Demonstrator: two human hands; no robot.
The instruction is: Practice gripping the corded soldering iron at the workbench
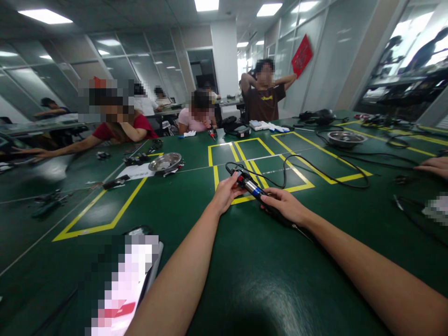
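Note:
An electric screwdriver (pixel 254 189) with a silver and blue barrel lies slanted across both my hands, just above the green table. My left hand (pixel 227 192) grips its rear end, where a red part shows and the black cord (pixel 284 170) comes out. Around the dark front part of the body, my right hand (pixel 285 205) is closed. The thin metal bit (pixel 301 232) sticks out past that hand, pointing down to the right. Part of the tool's body is hidden behind my right fingers.
Yellow tape rectangles (pixel 259 200) mark the green table (pixel 266 275). Metal bowls (pixel 164 163) (pixel 346 138) stand left and right. A blurred, lit device (pixel 122 289) is beside my left forearm. Cables lie at right, near another person's hand (pixel 436 165). Several people sit across the table.

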